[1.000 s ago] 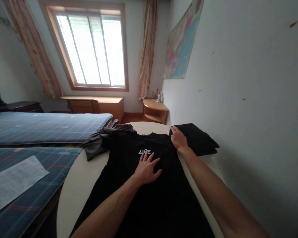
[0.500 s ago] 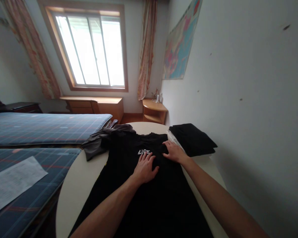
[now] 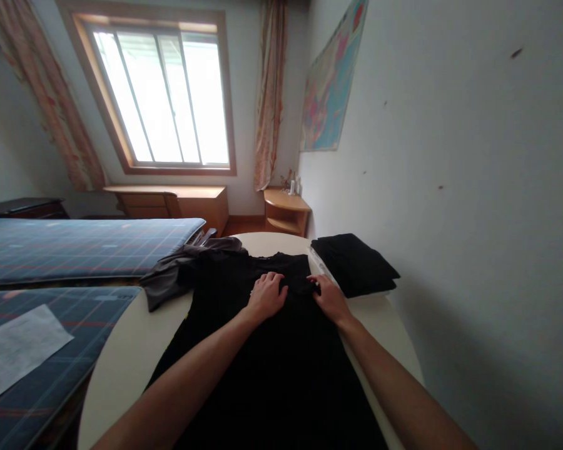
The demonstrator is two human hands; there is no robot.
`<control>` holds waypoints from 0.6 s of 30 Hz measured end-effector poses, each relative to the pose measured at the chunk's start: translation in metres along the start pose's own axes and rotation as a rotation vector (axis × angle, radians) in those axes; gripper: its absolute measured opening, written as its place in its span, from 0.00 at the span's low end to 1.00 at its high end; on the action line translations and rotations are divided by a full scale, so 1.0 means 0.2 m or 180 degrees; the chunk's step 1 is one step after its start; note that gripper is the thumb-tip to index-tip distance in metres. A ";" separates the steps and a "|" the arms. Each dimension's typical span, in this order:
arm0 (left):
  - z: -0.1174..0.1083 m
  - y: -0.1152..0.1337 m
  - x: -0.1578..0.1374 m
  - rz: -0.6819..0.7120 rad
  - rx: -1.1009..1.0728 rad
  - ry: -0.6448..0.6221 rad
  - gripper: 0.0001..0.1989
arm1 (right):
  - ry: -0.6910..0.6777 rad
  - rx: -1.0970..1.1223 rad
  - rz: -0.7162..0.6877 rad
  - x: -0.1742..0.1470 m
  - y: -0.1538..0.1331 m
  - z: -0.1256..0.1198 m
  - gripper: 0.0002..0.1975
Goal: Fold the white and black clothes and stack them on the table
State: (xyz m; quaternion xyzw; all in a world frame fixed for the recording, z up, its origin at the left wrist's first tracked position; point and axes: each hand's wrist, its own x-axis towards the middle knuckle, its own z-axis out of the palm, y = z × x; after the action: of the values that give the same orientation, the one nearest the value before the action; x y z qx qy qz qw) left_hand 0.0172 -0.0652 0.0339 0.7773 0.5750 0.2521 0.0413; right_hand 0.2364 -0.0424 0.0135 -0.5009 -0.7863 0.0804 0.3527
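Observation:
A black T-shirt (image 3: 272, 369) lies spread on a round, pale table (image 3: 117, 362), its collar toward the far side. My left hand (image 3: 267, 295) rests flat on the chest of the shirt, fingers stretched out and thumb apart. Most of the white print there is hidden under it. At the shirt's right edge, near the sleeve, my right hand (image 3: 329, 299) has its fingers bent and pinches a bit of the black cloth.
A folded black stack of cloth (image 3: 354, 262) lies by the wall at the table's right. A dark grey garment (image 3: 166, 278) hangs over the left edge. Plaid mattresses (image 3: 98, 247) stand left, one bearing a paper sheet (image 3: 25, 350). Beyond are a wooden desk (image 3: 201, 203) and corner shelf (image 3: 286, 201).
My left hand has slid up the chest, covering the print. My right hand's fingers have curled in on cloth at the shirt's edge. The view has shifted slightly to the right.

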 end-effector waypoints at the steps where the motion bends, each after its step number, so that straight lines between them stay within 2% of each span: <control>1: 0.01 -0.01 0.06 0.0081 -0.0058 -0.0027 0.18 | -0.0052 0.0053 -0.0059 -0.01 0.00 0.00 0.21; 8: 0.15 0.00 0.41 0.0409 -0.0202 -0.0366 0.20 | -0.0437 0.0077 -0.0307 -0.03 -0.03 -0.03 0.19; 12: 0.25 0.04 0.51 0.0363 -0.0273 -0.0521 0.21 | -0.0470 0.0174 -0.0245 -0.04 -0.03 -0.03 0.19; 18: 0.33 0.11 0.62 0.0199 -0.0372 -0.0462 0.21 | -0.0590 0.0229 -0.0273 -0.05 -0.02 -0.03 0.19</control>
State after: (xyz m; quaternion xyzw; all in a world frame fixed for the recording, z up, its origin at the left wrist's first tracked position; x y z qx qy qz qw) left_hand 0.0916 0.0551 0.0260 0.8073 0.5302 0.2293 0.1203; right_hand 0.2387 -0.0538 0.0159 -0.4442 -0.8328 0.1394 0.2994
